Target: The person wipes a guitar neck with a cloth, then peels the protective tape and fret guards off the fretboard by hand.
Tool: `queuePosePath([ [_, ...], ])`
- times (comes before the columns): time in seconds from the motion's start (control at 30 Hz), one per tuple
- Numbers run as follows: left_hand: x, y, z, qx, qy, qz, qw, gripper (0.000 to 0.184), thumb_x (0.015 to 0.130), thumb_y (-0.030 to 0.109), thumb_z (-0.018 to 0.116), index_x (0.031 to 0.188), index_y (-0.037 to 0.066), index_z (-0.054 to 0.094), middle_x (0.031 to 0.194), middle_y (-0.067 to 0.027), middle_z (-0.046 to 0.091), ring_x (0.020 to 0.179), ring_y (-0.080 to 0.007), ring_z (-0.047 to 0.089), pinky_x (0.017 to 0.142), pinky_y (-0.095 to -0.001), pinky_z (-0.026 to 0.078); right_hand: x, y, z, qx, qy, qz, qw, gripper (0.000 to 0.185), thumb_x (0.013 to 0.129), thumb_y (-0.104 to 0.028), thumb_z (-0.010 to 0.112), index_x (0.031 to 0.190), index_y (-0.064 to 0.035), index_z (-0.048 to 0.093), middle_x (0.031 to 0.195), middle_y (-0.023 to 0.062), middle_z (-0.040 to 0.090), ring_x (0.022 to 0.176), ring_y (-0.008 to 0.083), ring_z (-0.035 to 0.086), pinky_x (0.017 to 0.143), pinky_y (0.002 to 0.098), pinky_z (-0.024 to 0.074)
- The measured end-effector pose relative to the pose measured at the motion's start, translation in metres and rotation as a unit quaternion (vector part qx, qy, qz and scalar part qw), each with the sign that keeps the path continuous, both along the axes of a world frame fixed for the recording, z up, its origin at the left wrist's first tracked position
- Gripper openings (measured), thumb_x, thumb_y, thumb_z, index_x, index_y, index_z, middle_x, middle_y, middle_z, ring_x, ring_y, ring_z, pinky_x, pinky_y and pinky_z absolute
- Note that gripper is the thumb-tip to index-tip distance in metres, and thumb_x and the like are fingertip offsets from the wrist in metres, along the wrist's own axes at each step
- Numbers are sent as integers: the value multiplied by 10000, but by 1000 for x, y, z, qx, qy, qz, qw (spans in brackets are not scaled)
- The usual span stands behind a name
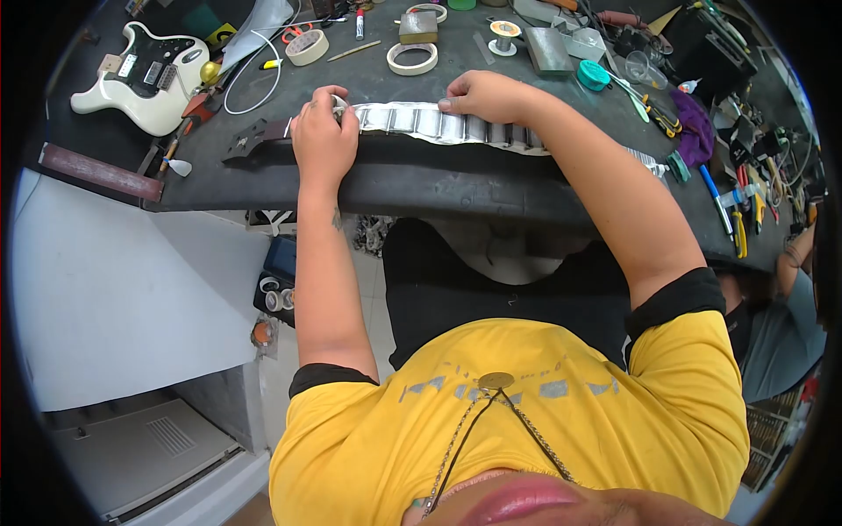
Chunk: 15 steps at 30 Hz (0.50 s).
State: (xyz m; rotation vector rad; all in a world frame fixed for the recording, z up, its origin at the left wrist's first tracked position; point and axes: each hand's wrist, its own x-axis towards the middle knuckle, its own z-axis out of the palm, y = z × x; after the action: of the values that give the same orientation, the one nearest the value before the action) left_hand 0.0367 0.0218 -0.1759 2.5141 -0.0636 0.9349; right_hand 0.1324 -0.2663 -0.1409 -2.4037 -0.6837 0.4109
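A guitar neck (399, 120) lies across the front of the workbench, its dark headstock (248, 143) to the left. Pale, shiny tape covers much of its fretboard between the frets, while some darker wood shows farther right. My left hand (324, 136) is over the headstock end, fingers curled round a bit of white tape (339, 104) that they partly hide. Farther right, my right hand (488, 98) is closed at the neck's far edge, its thumb and fingertips on the taped surface.
Tape rolls (412, 59) lie beyond the neck, near a metal block (418, 26) and a solder spool (504, 37). A white guitar body (149, 77) is at the left. Pliers and screwdrivers (741, 206) crowd the right, where another person's arm (796, 250) shows.
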Motion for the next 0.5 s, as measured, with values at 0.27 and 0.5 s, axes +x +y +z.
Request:
queuePosePath([
  [0.27, 1, 0, -2, 0, 3, 4, 1000, 272, 979, 165, 728, 1243, 103, 707, 1033, -105, 778, 1080, -343, 739, 1019, -513, 489, -12, -5, 1, 5, -26, -22, 999, 431, 1088, -454, 738, 1113, -30, 813, 980, 150, 791, 939, 263, 726, 885, 454, 544],
  [0.5, 1, -1, -1, 1, 12, 7, 1000, 276, 983, 169, 714, 1251, 108, 703, 1058, -107, 783, 1101, -349, 733, 1020, -514, 485, -16, -21, 7, -41, -34, -21, 998, 536, 1113, -508, 671, 1203, 3, 805, 1117, 225, 813, 1086, 353, 766, 974, 486, 569],
])
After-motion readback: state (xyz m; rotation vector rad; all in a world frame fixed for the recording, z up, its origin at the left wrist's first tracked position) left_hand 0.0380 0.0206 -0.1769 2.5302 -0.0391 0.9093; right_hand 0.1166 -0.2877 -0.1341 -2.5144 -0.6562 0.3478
